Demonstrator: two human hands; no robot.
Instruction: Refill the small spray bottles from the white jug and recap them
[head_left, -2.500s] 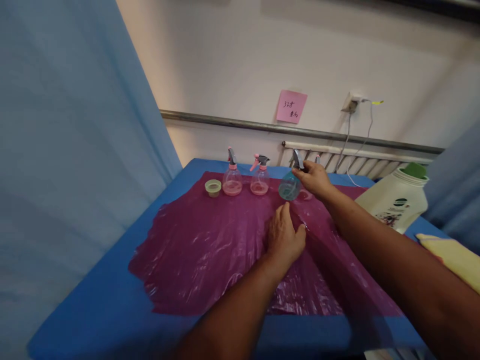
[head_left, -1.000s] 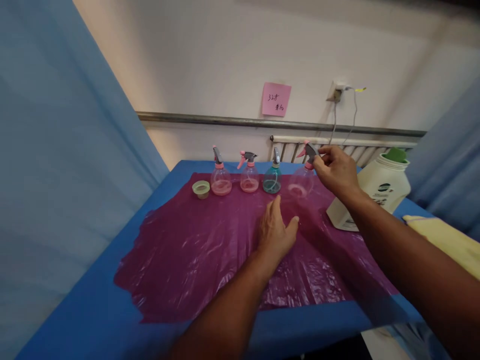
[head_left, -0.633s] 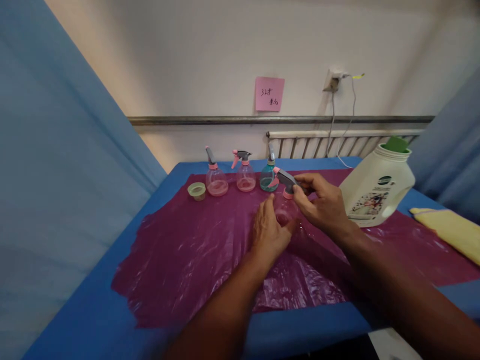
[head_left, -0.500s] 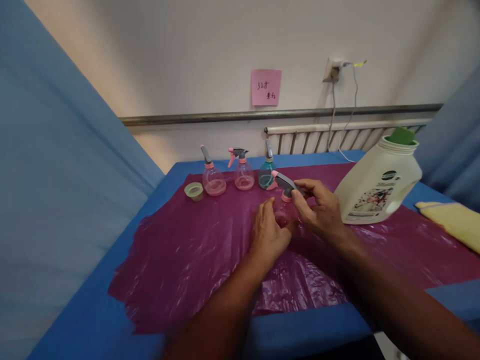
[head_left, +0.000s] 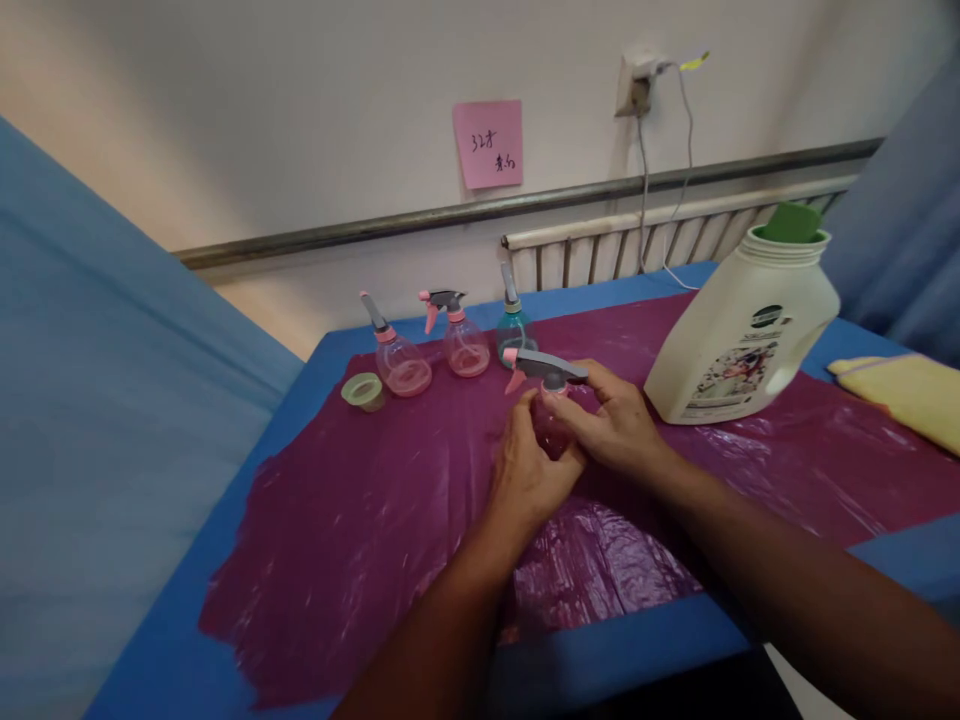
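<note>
Between my hands stands a clear spray bottle (head_left: 553, 428) with a grey and pink trigger head (head_left: 546, 368), its nozzle pointing left. My left hand (head_left: 529, 465) is wrapped round the bottle's body. My right hand (head_left: 611, 420) pinches the pink collar just under the trigger head, thumb in front. Much of the body is hidden by my fingers. Behind it are two clear spray bottles with pink collars, one leaning-headed bottle (head_left: 405, 368) and one bottle (head_left: 466, 350) beside it, both with some liquid. A teal spray bottle (head_left: 514, 335) stands close behind the trigger head.
A small pale cup (head_left: 364, 390) sits at the left of the row. At the right stands a large cream jug (head_left: 739, 340) with a green piece in its mouth, near a yellow cloth (head_left: 900, 390). Purple plastic sheeting (head_left: 360, 530) covers the blue table. A blue curtain (head_left: 112, 450) hangs left.
My right hand has shifted from the back of the trigger head down to the collar. The head has turned to lie more level. The camera view has tilted and shifted.
</note>
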